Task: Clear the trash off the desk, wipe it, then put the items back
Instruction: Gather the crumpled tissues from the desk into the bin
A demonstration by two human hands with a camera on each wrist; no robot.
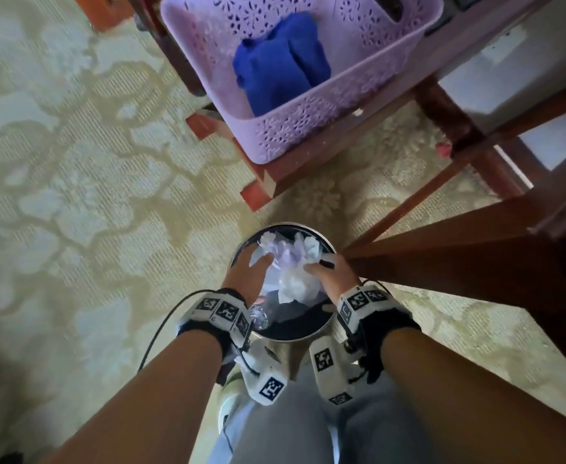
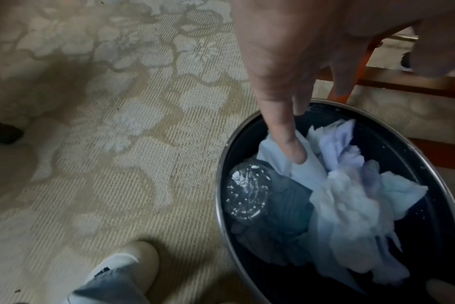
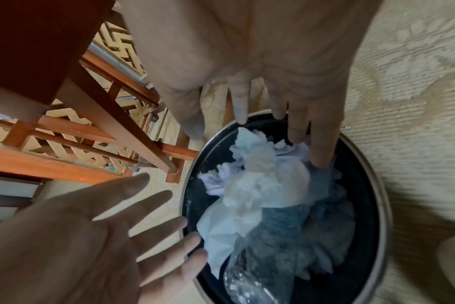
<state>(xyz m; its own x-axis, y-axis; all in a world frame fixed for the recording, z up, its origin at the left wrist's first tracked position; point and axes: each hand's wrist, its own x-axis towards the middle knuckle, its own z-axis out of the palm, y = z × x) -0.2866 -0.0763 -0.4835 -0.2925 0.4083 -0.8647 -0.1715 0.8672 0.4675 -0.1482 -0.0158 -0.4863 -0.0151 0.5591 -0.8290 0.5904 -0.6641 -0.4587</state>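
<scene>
A round black trash bin with a metal rim (image 1: 295, 338) stands on the carpet between my knees. Crumpled white tissues (image 1: 291, 279) fill its top, and a clear plastic bottle (image 1: 258, 318) lies at its near left side. My left hand (image 1: 248, 272) hangs over the bin's left edge with straight fingers (image 2: 291, 148) that touch the tissues (image 2: 351, 205). My right hand (image 1: 325, 272) reaches in from the right, and its straight fingers (image 3: 322, 148) rest on the tissues (image 3: 260, 185). Neither hand holds anything.
A purple perforated basket (image 1: 308, 135) holding a folded blue cloth (image 1: 278, 75) sits on a red-brown wooden seat beyond the bin. Dark wooden furniture legs (image 1: 442, 256) stand close on the right. Patterned carpet (image 1: 74, 195) spreads to the left. My shoe (image 2: 127, 259) is beside the bin.
</scene>
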